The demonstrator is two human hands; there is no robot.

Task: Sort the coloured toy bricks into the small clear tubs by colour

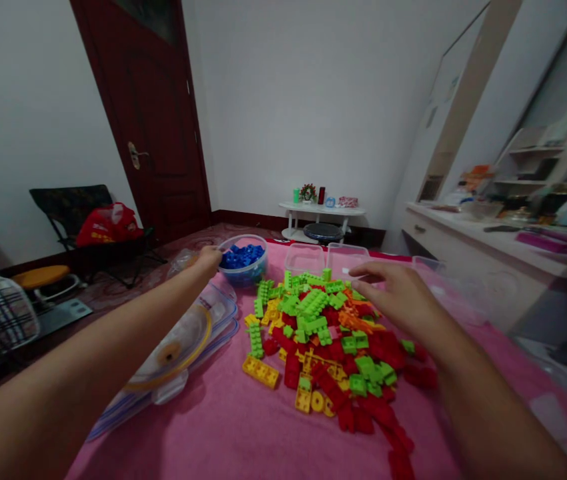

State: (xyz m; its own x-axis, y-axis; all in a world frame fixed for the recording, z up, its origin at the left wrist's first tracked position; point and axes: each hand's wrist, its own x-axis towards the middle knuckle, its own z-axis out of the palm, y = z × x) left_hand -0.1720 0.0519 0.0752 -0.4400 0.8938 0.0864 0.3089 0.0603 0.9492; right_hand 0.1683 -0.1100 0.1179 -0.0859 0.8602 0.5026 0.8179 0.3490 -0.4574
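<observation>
A heap of green, red, yellow and orange toy bricks (331, 340) lies on a pink cloth (223, 427). My left hand (208, 258) reaches to the rim of a clear round tub (243, 270) filled with blue bricks; its fingers curl at the rim, and what they hold is hidden. My right hand (398, 293) hovers over the far right of the heap, palm down, fingers stretched toward two empty clear tubs (327, 259).
Stacked clear lids (183, 347) lie to the left of the heap. Another clear tub (443, 287) stands at the right. A dark red door, a folding chair with a red bag, a small white table and a white counter ring the room.
</observation>
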